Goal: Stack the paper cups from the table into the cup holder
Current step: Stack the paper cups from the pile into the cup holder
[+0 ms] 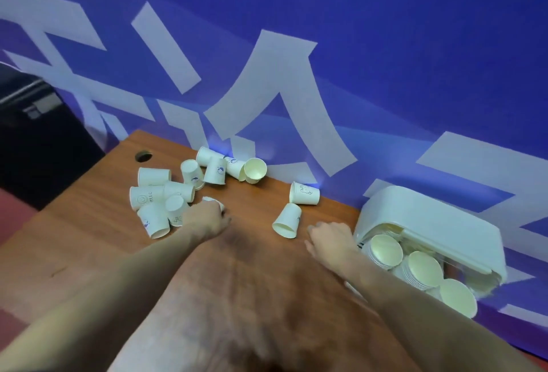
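Note:
Several white paper cups [166, 196] lie scattered on the wooden table [89, 223], most of them in a heap at the far left. My left hand [207, 217] grips one small cup [214, 201] at the edge of that heap; my hand covers most of it. Two more cups lie apart: one on its side [305, 193] by the wall, one tipped over [287, 221] just left of my right hand [329, 238]. My right hand rests on the table with curled fingers and holds nothing. The white cup holder [439, 217] stands at the right, with stacks of cups [421, 268] inside.
A blue wall with large white lettering [281, 75] runs right behind the table's far edge. A round cable hole [143, 156] sits in the table's far left corner. A dark object [35, 134] stands beyond the table's left side.

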{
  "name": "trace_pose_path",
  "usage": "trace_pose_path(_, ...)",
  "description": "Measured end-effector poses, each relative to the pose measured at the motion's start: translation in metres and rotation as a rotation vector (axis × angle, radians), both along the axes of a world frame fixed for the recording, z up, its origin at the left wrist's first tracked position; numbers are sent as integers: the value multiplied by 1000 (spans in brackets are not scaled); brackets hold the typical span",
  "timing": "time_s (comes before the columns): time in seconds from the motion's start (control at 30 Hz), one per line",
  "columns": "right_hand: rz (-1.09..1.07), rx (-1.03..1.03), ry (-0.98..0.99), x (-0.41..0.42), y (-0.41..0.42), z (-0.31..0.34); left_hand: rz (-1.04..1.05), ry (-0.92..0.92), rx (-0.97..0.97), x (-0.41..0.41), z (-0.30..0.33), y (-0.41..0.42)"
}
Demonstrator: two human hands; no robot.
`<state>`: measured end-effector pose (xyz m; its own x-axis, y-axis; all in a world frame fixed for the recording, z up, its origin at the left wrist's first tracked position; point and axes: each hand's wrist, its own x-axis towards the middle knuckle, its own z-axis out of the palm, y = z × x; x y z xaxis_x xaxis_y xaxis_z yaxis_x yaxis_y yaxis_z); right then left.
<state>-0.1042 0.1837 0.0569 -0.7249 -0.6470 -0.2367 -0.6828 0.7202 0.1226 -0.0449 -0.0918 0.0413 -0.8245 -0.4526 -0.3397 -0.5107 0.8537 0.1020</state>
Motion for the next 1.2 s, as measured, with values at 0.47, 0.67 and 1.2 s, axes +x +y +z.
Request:
trace_pose_path(0.47,-202,124,-94,-56,-81,-73,598,-157,645,-74,-56,-82)
trace_pose_path(0.67,-222,218,-121,-68,-90,-91,614,-304,655,-85,-62,-81)
trace_pose_path(1.2,-418,56,-139,-28,-51,-50,338,-193,493,-47,-24,-50)
